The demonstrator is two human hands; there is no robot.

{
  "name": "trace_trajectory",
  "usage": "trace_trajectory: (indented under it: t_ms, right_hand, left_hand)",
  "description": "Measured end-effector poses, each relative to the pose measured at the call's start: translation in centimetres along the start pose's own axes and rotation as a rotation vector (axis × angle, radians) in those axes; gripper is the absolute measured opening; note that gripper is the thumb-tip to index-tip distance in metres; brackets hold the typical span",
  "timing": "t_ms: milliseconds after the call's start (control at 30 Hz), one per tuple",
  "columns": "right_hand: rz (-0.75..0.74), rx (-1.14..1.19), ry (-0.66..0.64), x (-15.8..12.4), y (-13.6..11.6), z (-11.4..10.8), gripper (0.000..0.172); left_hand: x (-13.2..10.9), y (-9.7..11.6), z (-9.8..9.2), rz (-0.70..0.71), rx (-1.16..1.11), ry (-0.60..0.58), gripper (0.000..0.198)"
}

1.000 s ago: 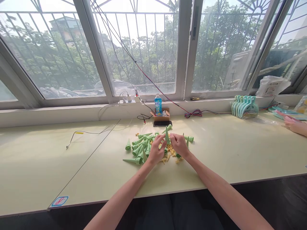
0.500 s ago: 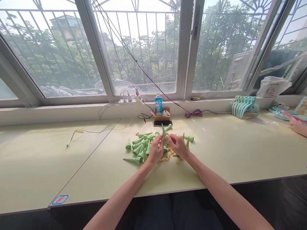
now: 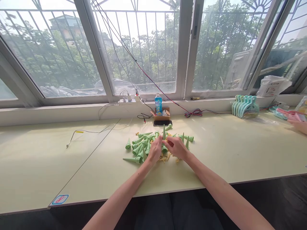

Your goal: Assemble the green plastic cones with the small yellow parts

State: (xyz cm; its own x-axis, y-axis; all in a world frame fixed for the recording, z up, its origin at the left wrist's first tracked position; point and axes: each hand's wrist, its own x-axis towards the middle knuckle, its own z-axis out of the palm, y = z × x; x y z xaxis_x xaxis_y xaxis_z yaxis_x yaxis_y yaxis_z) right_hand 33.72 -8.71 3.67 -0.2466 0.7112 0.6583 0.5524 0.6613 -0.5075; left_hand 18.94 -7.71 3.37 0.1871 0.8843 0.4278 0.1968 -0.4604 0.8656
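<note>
My left hand (image 3: 155,150) is closed around the lower part of a green plastic watering spike (image 3: 164,131), whose pointed tip stands upright above the fingers. Thumb and fingertips of my right hand (image 3: 177,147) are pinched together against the right side of that spike, low down; whatever they grip is hidden, though a speck of yellow shows there. Around and below both hands lies a heap of similar green spikes (image 3: 137,149), some on their sides, a few standing. Small yellow plastic pieces (image 3: 164,157) are scattered under the hands, partly covered by them.
Behind the heap are a dark phone (image 3: 162,123) and a small cardboard box (image 3: 161,118) by a blue-labelled bottle (image 3: 158,103). Cables (image 3: 195,112) lie along the sill. At right, pale blue hangers (image 3: 245,107) stand near another person's hand (image 3: 298,126) with a pink item (image 3: 291,114).
The held spike has turned from slightly tilted to more upright. My right fingers have shifted slightly at its lower part. The other person's hand and pink item have moved a little left.
</note>
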Motion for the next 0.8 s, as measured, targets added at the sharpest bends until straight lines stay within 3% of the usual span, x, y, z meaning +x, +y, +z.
trace_trajectory:
  t_ms: [800]
  right_hand:
    - [-0.063,-0.183,-0.003,0.11,0.24,0.47,0.037]
  left_hand:
    - [-0.16,0.48,0.03,-0.015,0.027,-0.022,0.068]
